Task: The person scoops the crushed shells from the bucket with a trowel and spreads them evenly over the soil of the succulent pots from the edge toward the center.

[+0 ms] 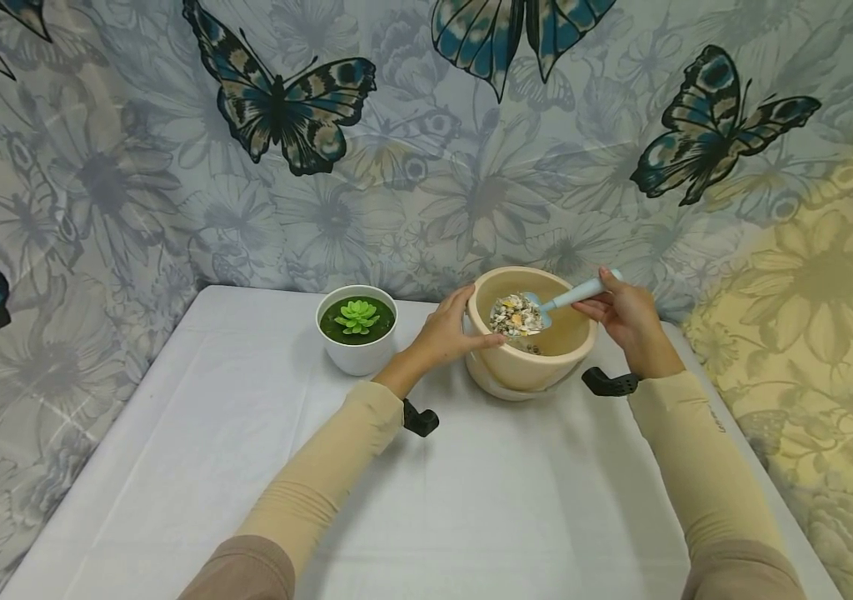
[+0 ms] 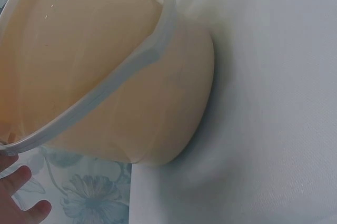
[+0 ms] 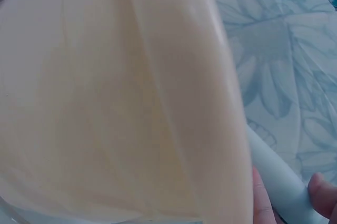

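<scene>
A cream plastic bucket point(image 1: 520, 372) stands near the table's back edge, its pale carrying handle point(image 2: 126, 68) hanging down its outside in the left wrist view. My left hand point(image 1: 441, 335) holds the bucket's left side, thumb at the front rim and fingers further back. Between thumb and fingers, my right hand point(image 1: 631, 321) grips the pale blue handle of a small shovel point(image 1: 580, 292) above the right rim. The shovel's blade is inside the bucket's mouth, heaped with a mottled, gravel-like mix point(image 1: 515, 315). In the right wrist view, the bucket wall hides the blade.
Left of the bucket stands a white pot point(image 1: 355, 360) with a green succulent point(image 1: 358, 317). Both are on a white-covered table point(image 1: 202, 467). Behind it hangs a floral cloth with butterflies point(image 1: 486, 192). Each wrist carries a black camera mount point(image 1: 421, 419).
</scene>
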Demonstrator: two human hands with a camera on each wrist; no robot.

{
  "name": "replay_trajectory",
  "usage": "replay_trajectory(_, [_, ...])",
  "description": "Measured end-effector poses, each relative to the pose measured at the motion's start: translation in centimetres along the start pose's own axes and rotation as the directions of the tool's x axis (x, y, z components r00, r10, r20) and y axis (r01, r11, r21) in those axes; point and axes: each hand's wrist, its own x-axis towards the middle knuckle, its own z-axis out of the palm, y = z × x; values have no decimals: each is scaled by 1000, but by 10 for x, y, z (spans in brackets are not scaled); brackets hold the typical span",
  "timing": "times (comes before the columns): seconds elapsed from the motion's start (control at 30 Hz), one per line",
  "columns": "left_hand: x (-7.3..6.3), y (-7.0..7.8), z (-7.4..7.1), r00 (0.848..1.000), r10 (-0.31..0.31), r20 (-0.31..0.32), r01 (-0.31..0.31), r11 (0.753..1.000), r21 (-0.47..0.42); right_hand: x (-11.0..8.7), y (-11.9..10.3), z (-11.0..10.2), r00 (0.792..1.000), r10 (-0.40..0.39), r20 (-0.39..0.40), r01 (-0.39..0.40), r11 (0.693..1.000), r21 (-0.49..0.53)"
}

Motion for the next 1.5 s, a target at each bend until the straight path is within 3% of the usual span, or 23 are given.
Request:
replay_trajectory(0.27, [0, -1, 1, 1000, -1, -2, 1, 1000, -9, -1, 4, -1, 999, -32, -10, 32, 999, 28])
replay_trajectory(0.63, [1, -1, 3, 1000, 13, -15, -13, 1000, -2, -2, 12, -1, 981, -177, -73, 181, 982, 48])
replay_trajectory(0.8, [2, -1, 4, 1000, 17, -20, -17, 1000, -11, -3, 13, 0, 979, -181, -98, 189, 979, 80])
replay_trajectory(0.97, [2, -1, 4, 1000, 16, -15, -16, 1000, -12, -4, 15, 0, 981, -176, -76, 184, 976, 118])
replay_trajectory(1.5, [0, 1, 1, 1000, 6, -23, -6, 1000, 8, -4, 14, 3, 984, -157, -82, 168, 976, 142])
